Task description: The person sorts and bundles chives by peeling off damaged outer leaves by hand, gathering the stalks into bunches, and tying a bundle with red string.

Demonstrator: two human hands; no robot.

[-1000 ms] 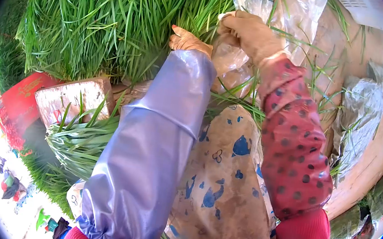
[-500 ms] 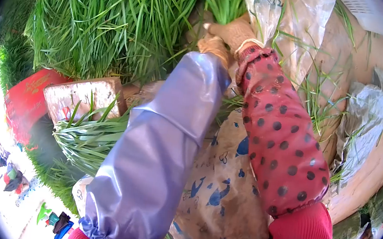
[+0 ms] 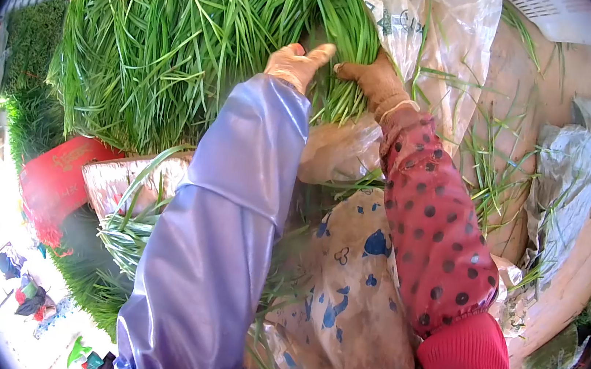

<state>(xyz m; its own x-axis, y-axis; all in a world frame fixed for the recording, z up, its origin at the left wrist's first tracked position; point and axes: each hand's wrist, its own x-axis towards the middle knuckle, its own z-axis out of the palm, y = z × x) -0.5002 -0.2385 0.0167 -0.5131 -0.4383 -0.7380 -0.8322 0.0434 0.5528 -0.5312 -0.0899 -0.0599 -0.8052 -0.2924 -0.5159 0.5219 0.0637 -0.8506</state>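
Observation:
A large heap of long green grass-like leaves, which look like garlic chives (image 3: 172, 44), fills the upper left. My left hand (image 3: 297, 65), in a tan glove and a shiny lilac sleeve cover, is at its right edge with thumb and fingers apart and nothing seen in it. Just to the right, my gloved right hand (image 3: 376, 82) is against a bunch of chives (image 3: 348, 29). Its thumb lies across the leaves and its other fingers are mostly hidden. A red dotted sleeve cover (image 3: 431, 223) is on that arm.
A clear plastic bag (image 3: 459, 57) lies right of the bunch, near a white crate (image 3: 567, 15). Crumpled plastic (image 3: 568, 174) and loose leaves cover the right side. A wooden block (image 3: 138, 176), a red box (image 3: 64, 174) and another chive bunch (image 3: 128, 238) are at left.
My hands have moved apart: the left went left and lost contact with the right. More of the bunch shows below my right hand. The view has shifted slightly.

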